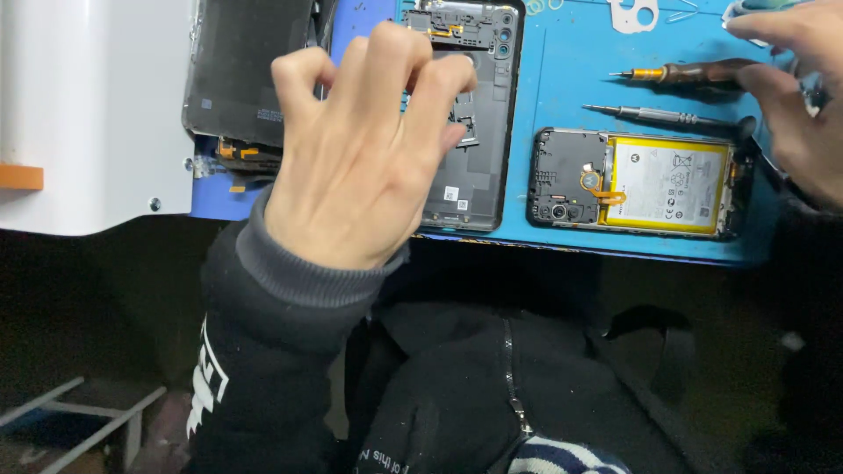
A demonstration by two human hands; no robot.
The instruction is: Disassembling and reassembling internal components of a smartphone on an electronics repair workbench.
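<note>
The left hand [351, 149], fingers bunched together, hovers over the upright phone frame [465, 114]; the right hand [795, 96], fingers apart, touches the sideways-lying screwdriver [694, 73].

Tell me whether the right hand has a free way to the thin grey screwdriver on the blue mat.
Probably yes: the right hand hovers beside the grey screwdriver, with nothing lying between them.

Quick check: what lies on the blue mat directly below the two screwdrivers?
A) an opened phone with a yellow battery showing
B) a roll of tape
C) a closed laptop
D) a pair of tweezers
A: the opened phone with its yellow battery exposed lies just below the two screwdrivers on the blue mat.
</note>
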